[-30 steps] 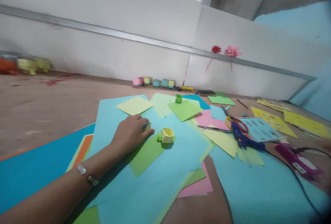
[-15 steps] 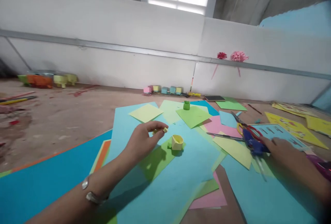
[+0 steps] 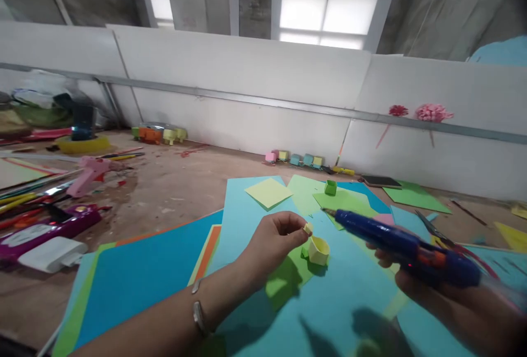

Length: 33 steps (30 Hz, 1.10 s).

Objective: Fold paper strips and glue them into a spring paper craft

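Observation:
My left hand (image 3: pixel 274 239) is raised over the blue paper and pinches a tiny yellow paper piece (image 3: pixel 308 228) between thumb and fingertips. Just below it a small yellow folded paper cup (image 3: pixel 318 250) sits on a green sheet (image 3: pixel 284 280). My right hand (image 3: pixel 415 277) grips a blue glue gun (image 3: pixel 395 241), its nozzle pointing left toward the tiny piece. A metal bangle is on my left wrist.
Coloured sheets cover the brown table (image 3: pixel 164 192). A small green paper box (image 3: pixel 330 187) stands further back. Small paper boxes (image 3: pixel 294 158) line the white wall. At the left lie a purple glue gun (image 3: pixel 49 228), a pink one (image 3: pixel 88 170) and pencils.
My right hand picked up the blue glue gun and brought it to the tiny piece. My left hand lifted the piece off the paper. The view swung left.

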Each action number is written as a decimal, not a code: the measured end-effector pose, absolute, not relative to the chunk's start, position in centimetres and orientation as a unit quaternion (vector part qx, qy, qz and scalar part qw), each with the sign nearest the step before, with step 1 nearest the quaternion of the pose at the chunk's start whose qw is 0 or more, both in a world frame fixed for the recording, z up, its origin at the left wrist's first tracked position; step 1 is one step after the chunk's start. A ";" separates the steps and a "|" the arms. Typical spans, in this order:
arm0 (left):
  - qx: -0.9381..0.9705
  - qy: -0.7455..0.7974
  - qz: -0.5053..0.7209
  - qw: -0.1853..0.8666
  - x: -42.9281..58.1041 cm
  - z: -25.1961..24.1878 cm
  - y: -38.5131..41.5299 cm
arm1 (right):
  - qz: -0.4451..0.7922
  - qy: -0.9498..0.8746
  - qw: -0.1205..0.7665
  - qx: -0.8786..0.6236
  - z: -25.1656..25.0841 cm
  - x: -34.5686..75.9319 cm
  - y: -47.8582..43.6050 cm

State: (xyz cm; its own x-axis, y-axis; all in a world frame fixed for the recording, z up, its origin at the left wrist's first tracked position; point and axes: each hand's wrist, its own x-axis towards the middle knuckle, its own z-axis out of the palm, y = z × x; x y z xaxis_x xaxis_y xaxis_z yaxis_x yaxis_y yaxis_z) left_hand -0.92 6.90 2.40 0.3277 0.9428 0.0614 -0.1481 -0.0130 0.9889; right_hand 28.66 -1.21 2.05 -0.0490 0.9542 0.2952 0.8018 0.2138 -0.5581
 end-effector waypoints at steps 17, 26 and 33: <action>0.619 0.374 0.471 0.505 -0.7 1.9 7.5 | 0.270 -0.671 0.315 -0.615 -0.5 25.5 -1.4; 0.650 0.376 0.468 0.466 -0.6 2.2 7.4 | 0.235 -0.653 0.335 -0.636 0.6 24.3 -1.9; 0.665 0.378 0.463 0.448 -0.7 2.2 7.3 | 0.209 -0.668 0.309 -0.644 0.6 24.3 -2.1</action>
